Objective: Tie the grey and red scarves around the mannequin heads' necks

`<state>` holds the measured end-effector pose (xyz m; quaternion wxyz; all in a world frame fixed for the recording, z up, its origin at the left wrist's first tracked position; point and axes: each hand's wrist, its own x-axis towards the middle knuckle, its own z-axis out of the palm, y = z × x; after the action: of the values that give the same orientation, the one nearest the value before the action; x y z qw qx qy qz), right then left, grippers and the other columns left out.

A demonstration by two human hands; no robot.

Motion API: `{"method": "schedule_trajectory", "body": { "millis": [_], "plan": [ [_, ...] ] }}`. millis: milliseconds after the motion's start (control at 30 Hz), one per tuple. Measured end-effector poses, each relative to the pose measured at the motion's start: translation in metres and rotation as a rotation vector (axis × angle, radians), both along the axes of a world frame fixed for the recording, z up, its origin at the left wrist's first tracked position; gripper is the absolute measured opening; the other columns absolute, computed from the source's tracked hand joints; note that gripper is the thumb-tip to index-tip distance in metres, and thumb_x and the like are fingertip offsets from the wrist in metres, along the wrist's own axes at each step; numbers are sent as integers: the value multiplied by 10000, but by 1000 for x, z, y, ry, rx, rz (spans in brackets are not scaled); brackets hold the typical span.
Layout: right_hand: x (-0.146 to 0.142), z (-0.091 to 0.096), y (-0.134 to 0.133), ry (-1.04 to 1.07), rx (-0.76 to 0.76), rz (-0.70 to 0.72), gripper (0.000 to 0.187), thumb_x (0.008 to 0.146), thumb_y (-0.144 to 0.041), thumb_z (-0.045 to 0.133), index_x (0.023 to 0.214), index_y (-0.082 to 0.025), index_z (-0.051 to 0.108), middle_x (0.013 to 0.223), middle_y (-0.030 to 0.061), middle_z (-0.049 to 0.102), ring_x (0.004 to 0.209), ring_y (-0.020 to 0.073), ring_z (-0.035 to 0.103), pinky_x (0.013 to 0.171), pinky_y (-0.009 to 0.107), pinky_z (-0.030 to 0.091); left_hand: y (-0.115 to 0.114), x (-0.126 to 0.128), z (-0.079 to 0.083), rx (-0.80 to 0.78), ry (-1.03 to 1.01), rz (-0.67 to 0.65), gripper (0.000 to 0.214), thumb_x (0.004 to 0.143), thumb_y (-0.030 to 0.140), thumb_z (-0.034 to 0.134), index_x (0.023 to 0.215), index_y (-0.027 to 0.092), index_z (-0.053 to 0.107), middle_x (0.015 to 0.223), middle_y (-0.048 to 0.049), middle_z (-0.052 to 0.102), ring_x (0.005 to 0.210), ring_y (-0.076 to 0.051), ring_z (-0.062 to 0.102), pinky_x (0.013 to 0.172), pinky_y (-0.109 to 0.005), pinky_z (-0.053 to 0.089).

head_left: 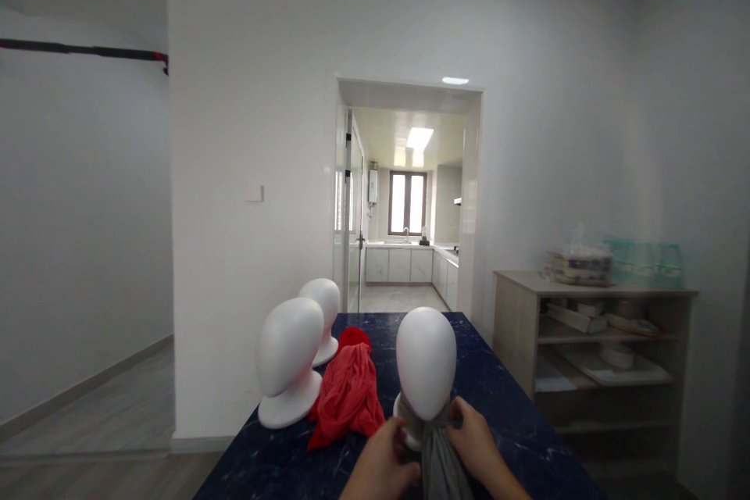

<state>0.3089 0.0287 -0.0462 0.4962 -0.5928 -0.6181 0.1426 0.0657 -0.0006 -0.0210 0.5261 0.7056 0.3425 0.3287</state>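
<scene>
Slowly, while pinching the gray scarf [444, 462] at five o'clock in view with the fingers of left hand [382, 459] and right hand [472, 439], draw both sides evenly below the white mannequin head [426, 359] without tipping it

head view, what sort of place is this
Likely a room in a home: a white doorway opens onto a kitchen with white marbled cabinets, and a brownish wooden shelf unit stands beside the dark blue marbled table.
</scene>
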Motion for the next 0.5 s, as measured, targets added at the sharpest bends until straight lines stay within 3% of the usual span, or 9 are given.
{"method": "schedule_trajectory", "body": {
  "millis": [33,67,100,167,267,400,500],
  "plan": [
    [0,-1,1,12,-5,-3,58,684,-220,569,725,-258,588,747,6,701,764,222,655,718,319,444,22,1,7,99,56,179,942,628,314,913,1499,262,557,1532,-140,611,1472,-405,508,1248,-532,395],
    [1,-3,2,26,-14,-10,48,685,-232,579,722,-260,587,741,2,698,762,221,655,720,320,448,40,3,12,141,76,252,1103,507,245,954,1525,229,531,1577,-168,566,1517,-433,443,1291,-535,325],
    [3,-5,5,45,-26,-19,43,679,-248,598,718,-263,587,733,0,697,763,225,658,727,325,458,54,6,16,163,54,256,1214,428,183,967,1550,212,504,1593,-183,547,1524,-442,428,1303,-529,303],
    [8,-11,12,120,-54,-22,82,656,-284,640,718,-268,589,733,6,709,789,247,685,759,345,496,72,13,19,149,-38,119,1341,359,113,970,1592,224,453,1579,-179,564,1489,-431,478,1282,-514,345],
    [15,-20,21,300,-84,12,289,599,-319,694,880,-268,646,934,66,795,986,315,752,900,402,562,81,23,9,109,-139,-29,1341,401,74,944,1619,263,415,1535,-147,613,1429,-394,554,1231,-485,420],
    [0,-20,20,285,-79,-11,847,521,-308,816,1335,-238,594,1447,170,682,1393,378,609,1167,459,472,78,29,-15,180,-199,50,1248,517,101,890,1644,252,377,1596,-157,554,1521,-392,456,1286,-498,344],
    [-28,-14,18,227,-21,-34,872,543,-374,876,1358,-228,602,1447,175,682,1385,413,610,1141,467,508,72,28,-24,255,-178,117,1084,661,137,772,1658,243,360,1648,-148,497,1576,-373,379,1328,-526,259]
  ]
}}
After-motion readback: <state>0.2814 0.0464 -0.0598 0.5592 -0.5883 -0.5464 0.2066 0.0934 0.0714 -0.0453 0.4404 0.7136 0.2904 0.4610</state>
